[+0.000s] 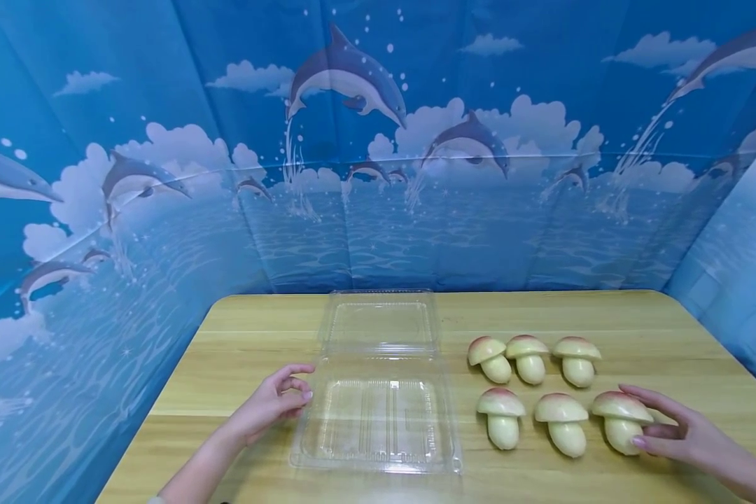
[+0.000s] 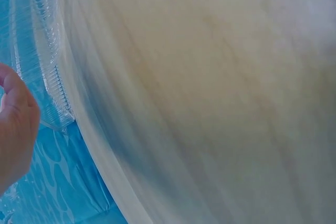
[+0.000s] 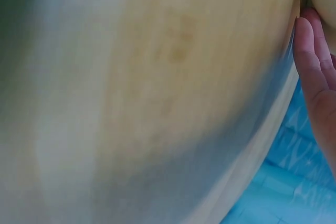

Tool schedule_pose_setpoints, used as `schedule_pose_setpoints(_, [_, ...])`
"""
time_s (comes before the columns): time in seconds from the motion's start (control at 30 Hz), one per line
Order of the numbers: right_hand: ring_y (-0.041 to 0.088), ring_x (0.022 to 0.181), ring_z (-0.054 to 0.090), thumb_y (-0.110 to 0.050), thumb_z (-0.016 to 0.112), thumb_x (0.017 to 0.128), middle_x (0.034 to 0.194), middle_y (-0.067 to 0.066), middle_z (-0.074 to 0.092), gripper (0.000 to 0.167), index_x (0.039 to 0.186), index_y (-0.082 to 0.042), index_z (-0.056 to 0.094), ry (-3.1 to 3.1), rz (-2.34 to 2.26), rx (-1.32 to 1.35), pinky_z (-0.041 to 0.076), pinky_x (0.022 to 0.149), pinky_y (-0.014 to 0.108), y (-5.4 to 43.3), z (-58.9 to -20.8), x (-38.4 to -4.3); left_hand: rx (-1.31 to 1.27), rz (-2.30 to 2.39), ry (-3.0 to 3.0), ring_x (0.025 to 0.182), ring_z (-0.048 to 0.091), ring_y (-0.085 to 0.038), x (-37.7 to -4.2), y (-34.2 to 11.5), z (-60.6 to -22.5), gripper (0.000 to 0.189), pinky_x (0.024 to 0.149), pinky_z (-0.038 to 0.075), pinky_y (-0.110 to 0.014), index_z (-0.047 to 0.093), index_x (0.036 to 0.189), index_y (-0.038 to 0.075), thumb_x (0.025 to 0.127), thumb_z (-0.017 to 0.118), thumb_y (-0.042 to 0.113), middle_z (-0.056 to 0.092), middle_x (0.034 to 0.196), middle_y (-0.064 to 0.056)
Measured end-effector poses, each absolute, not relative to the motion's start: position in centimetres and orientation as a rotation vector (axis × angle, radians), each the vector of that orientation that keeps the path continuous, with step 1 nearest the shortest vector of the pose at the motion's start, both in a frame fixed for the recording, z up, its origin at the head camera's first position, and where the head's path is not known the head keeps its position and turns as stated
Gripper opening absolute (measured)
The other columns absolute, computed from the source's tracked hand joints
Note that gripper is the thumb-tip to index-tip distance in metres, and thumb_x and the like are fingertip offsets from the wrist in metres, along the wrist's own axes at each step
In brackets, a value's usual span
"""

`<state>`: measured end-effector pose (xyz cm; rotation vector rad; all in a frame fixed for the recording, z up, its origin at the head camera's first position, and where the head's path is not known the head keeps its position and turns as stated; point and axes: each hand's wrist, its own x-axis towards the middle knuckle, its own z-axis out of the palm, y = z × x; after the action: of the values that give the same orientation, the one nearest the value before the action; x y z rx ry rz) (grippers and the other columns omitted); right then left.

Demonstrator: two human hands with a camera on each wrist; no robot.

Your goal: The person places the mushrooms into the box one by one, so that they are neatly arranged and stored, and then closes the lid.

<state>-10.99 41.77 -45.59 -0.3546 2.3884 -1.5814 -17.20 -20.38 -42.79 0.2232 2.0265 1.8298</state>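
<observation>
A cloth-like backdrop printed with leaping dolphins, clouds and rippled water hangs creased behind and at the sides, the largest thing in view. In front of it stands a desk with rounded far corners and a pale yellow wood grain. Left of centre on it a clear plastic clamshell container lies unfolded, its ribbed base nearer and its lid flat beyond, thin, glossy and rectangular. The left hand is at the container's left edge, fingers loosely bent; it seems to steady the rim without gripping it, though contact is hard to confirm. The right hand grasps the rightmost mushroom of the near row, thumb against its stem and a finger behind its cap. The other five mushrooms lie right of the container, two more in that row and three in the far one, all smooth, cream, with domed caps blushed red and plump stems. The work looks barely begun: the container is open, all six mushrooms are outside it, and only one is in hand.
</observation>
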Motion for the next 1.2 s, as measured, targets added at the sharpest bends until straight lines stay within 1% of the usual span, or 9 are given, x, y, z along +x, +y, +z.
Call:
schedule_pose_setpoints(0.17, [0.004,0.090,0.062,0.002,0.058,0.089,0.120,-0.042,0.038,0.069,0.144,-0.031,0.034,2.441,-1.557,-0.380,0.052,0.066,0.025,41.64,-45.76,-10.97,0.221,1.812,2.033,0.072,0.052,-0.011,-17.18,-20.39,-42.82,0.056,0.065,0.046,-0.022,0.033,0.136,-0.006,0.088,0.060,0.004,0.052,0.093,-0.005])
schedule_pose_setpoints(0.27, [0.003,0.089,0.062,0.002,0.059,0.088,0.119,-0.042,0.038,0.069,0.144,-0.030,0.034,2.464,-1.546,-0.381,0.052,0.066,0.024,41.66,-45.91,-10.97,0.212,1.810,2.034,0.072,0.052,-0.011,-17.15,-20.36,-42.74,0.056,0.065,0.046,-0.022,0.033,0.136,-0.005,0.088,0.061,0.005,0.052,0.093,-0.005])
schedule_pose_setpoints(0.47, [0.003,0.090,0.062,0.000,0.059,0.089,0.115,-0.041,0.039,0.068,0.143,-0.033,0.035,2.454,-1.548,-0.318,0.053,0.067,0.026,41.71,-46.03,-11.25,0.216,1.822,2.037,0.070,0.051,-0.010,-17.26,-20.28,-42.54,0.055,0.063,0.046,-0.021,0.032,0.136,-0.004,0.089,0.060,0.004,0.052,0.093,-0.004])
schedule_pose_setpoints(0.57, [0.005,0.091,0.062,0.000,0.058,0.090,0.115,-0.039,0.042,0.068,0.141,-0.039,0.035,2.390,-1.579,-0.307,0.053,0.068,0.028,41.76,-45.98,-11.34,0.226,1.822,2.038,0.070,0.051,-0.010,-17.24,-20.32,-42.47,0.055,0.063,0.046,-0.021,0.032,0.136,-0.004,0.089,0.059,0.005,0.052,0.093,-0.004])
schedule_pose_setpoints(0.67, [0.009,0.090,0.062,0.000,0.056,0.091,0.114,-0.038,0.043,0.067,0.134,-0.047,0.037,2.317,-1.612,-0.287,0.053,0.069,0.029,41.76,-45.84,-11.40,0.230,1.820,2.036,0.069,0.051,-0.010,-17.23,-20.36,-42.47,0.054,0.063,0.046,-0.021,0.032,0.137,-0.004,0.090,0.059,0.005,0.052,0.093,-0.004])
schedule_pose_setpoints(0.73, [0.010,0.090,0.062,-0.001,0.055,0.092,0.113,-0.037,0.044,0.066,0.131,-0.051,0.038,2.277,-1.627,-0.279,0.052,0.070,0.029,41.81,-45.79,-11.42,0.228,1.818,2.038,0.070,0.051,-0.010,-17.22,-20.37,-42.48,0.054,0.063,0.046,-0.021,0.033,0.136,-0.004,0.090,0.059,0.005,0.051,0.093,-0.005])
schedule_pose_setpoints(0.97, [0.011,0.090,0.061,0.002,0.050,0.093,0.115,-0.032,0.047,0.065,0.131,-0.049,0.040,2.170,-1.711,-0.332,0.053,0.072,0.032,42.30,-45.97,-11.45,0.220,1.814,2.038,0.071,0.051,-0.010,-17.14,-20.33,-42.48,0.056,0.064,0.046,-0.021,0.033,0.136,-0.004,0.089,0.060,0.006,0.051,0.094,-0.005])
schedule_pose_setpoints(1.07, [0.008,0.094,0.060,0.003,0.048,0.094,0.116,-0.032,0.047,0.063,0.128,-0.050,0.042,2.127,-1.747,-0.325,0.053,0.073,0.033,42.44,-45.94,-11.60,0.221,1.814,2.039,0.071,0.051,-0.009,-17.17,-20.31,-42.45,0.056,0.064,0.047,-0.021,0.033,0.136,-0.005,0.089,0.060,0.005,0.051,0.094,-0.005])
schedule_pose_setpoints(1.2, [0.007,0.098,0.059,0.005,0.046,0.094,0.117,-0.030,0.047,0.063,0.131,-0.046,0.042,2.085,-1.805,-0.334,0.053,0.075,0.035,42.60,-45.89,-11.67,0.228,1.808,2.049,0.072,0.052,-0.009,-17.28,-20.30,-42.38,0.056,0.064,0.047,-0.021,0.033,0.137,-0.005,0.089,0.060,0.006,0.051,0.094,-0.006])
